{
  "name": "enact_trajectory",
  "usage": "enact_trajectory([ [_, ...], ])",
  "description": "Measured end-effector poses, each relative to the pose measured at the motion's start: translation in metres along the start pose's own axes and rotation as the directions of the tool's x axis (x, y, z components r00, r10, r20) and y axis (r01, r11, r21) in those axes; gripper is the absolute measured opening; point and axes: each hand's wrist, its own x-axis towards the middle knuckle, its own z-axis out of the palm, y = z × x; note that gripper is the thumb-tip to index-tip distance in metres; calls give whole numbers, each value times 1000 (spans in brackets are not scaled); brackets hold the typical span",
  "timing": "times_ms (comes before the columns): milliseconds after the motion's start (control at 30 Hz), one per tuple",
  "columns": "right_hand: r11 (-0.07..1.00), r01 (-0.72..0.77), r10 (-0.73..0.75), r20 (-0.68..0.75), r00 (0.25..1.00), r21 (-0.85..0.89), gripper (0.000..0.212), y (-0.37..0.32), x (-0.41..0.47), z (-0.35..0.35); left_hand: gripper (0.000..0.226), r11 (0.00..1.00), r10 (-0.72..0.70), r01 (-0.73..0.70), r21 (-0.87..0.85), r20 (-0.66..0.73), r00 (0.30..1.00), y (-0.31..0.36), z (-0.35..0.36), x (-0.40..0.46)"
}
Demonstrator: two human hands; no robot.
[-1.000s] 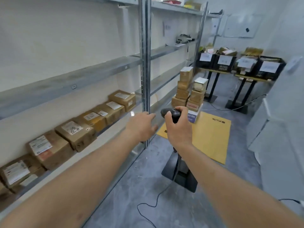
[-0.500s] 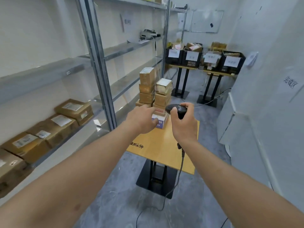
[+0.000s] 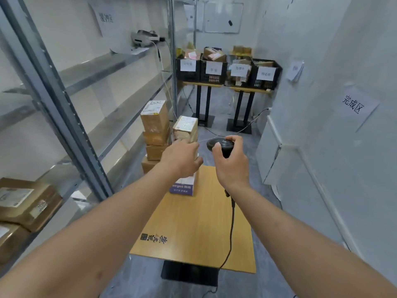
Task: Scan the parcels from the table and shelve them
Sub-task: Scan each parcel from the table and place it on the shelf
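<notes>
A: While the right hand (image 3: 233, 163) grips the black scanner (image 3: 220, 145), thumb curled over its head, where do the parcels lie relative to the wooden table (image 3: 199, 229)?

B: On its far end. Two stacks of brown parcels stand there: the taller stack (image 3: 155, 127) toward the shelving side, the shorter stack (image 3: 185, 127) just beside it. A white-and-purple box (image 3: 184, 186) sits at the base of the shorter stack, on the tabletop.

A: And the left hand (image 3: 180, 161)?

B: Above the table's far end, against the shorter stack, knuckles toward the camera. Its fingers are hidden behind the hand, so whether they grasp a parcel cannot be told.

A: The scanner cable (image 3: 231, 224)?

B: It hangs from the scanner handle and crosses the table's near edge.

A: Other features?

B: Left of the table, metal shelving (image 3: 64, 117) carries shelved parcels (image 3: 28, 203) on its low tier. Beyond the table, black crates (image 3: 227, 70) with paper labels rest on stands.
</notes>
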Motion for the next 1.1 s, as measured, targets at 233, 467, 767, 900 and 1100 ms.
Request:
enact_trajectory([
  [233,1000,-20,20,41,999,-2,26,21,82,39,49,999,-27,27,-25,-6,1000,-25,18,88],
  [467,999,-29,24,188,982,22,26,62,163,81,58,986,-167,166,-26,-40,985,-43,48,162],
  [767,995,-93,76,288,955,47,28,91,227,109,62,934,-355,354,-44,-14,935,-57,76,226],
  [900,993,-106,87,309,947,46,26,98,240,111,60,869,-484,484,-103,29,875,-58,83,234],
  [1100,993,-103,77,314,946,66,23,103,247,108,72,881,-442,437,-178,13,897,-62,78,233],
])
